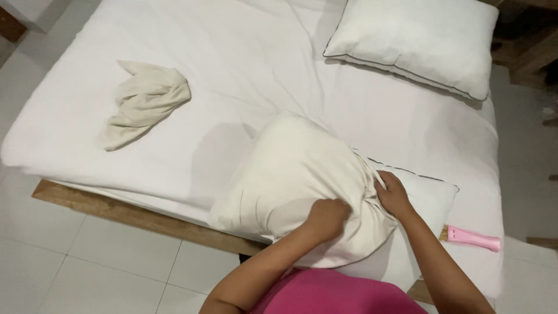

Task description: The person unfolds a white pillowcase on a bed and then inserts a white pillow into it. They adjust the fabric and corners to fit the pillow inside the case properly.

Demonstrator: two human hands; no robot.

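Observation:
A white pillow with dark piping [433, 195] lies at the near edge of the bed, most of it inside a cream pillowcase [290, 174]. My left hand [327, 217] is clenched on the pillowcase fabric near its open end. On the right, my right hand [393, 195] grips the bunched edge of the pillowcase where the bare pillow sticks out.
A white sheet covers the bed [244, 64], which rests on a wooden frame [116, 206]. A second white pillow [418, 38] lies at the far right. A crumpled cream pillowcase [145, 102] lies at the left. A pink handled object [474, 238] lies at the bed's near right edge. White tiled floor [87, 261] lies below.

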